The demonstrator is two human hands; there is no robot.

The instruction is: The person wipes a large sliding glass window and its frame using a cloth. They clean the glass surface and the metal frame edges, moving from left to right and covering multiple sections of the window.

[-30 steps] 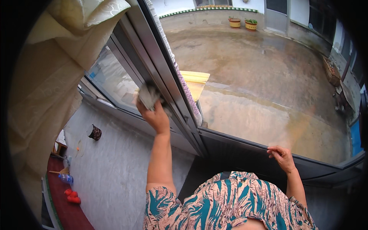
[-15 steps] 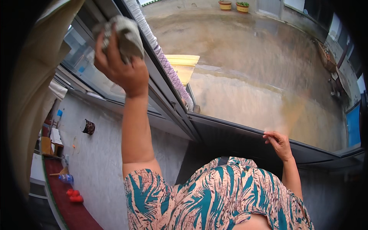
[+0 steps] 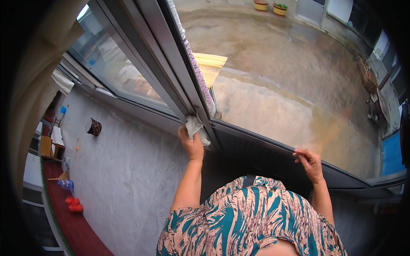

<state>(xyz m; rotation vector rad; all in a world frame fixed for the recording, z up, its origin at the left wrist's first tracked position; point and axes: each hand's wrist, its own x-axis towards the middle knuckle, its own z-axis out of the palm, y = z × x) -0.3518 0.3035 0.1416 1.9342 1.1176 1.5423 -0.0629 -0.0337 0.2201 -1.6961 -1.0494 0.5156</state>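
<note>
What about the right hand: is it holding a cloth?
No, the greyish cloth is in the left hand; the right hand, at the dark frame, holds no cloth.

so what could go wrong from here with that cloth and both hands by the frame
The crumpled grey-white cloth in the left hand might snag on the small metal catch right beside it.

The right hand is at the long dark rail; if that panel swung, its fingers might get knocked or pinched.
</note>
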